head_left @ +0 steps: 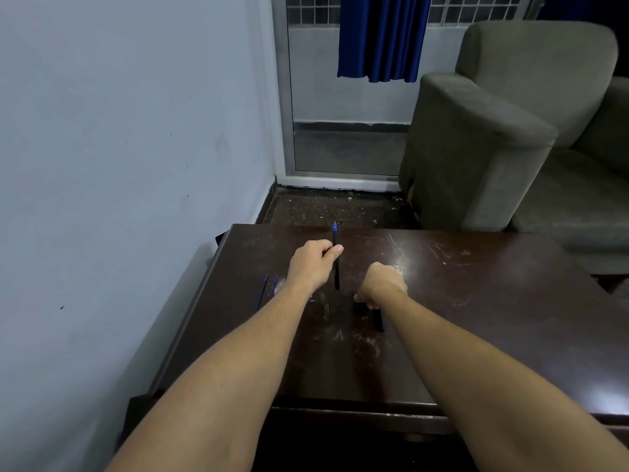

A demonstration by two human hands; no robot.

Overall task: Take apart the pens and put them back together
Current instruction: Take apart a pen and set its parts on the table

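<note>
One slim black pen barrel with a blue tip [336,257] is up off the dark scratched wooden worktop [476,301], pinched in the left hand [311,265], blue end pointing away. Two thin blue refills [262,291] lie just left of that hand's wrist. The right hand [383,282] is curled down on short black pen pieces [378,320], hiding how many there are.
</note>
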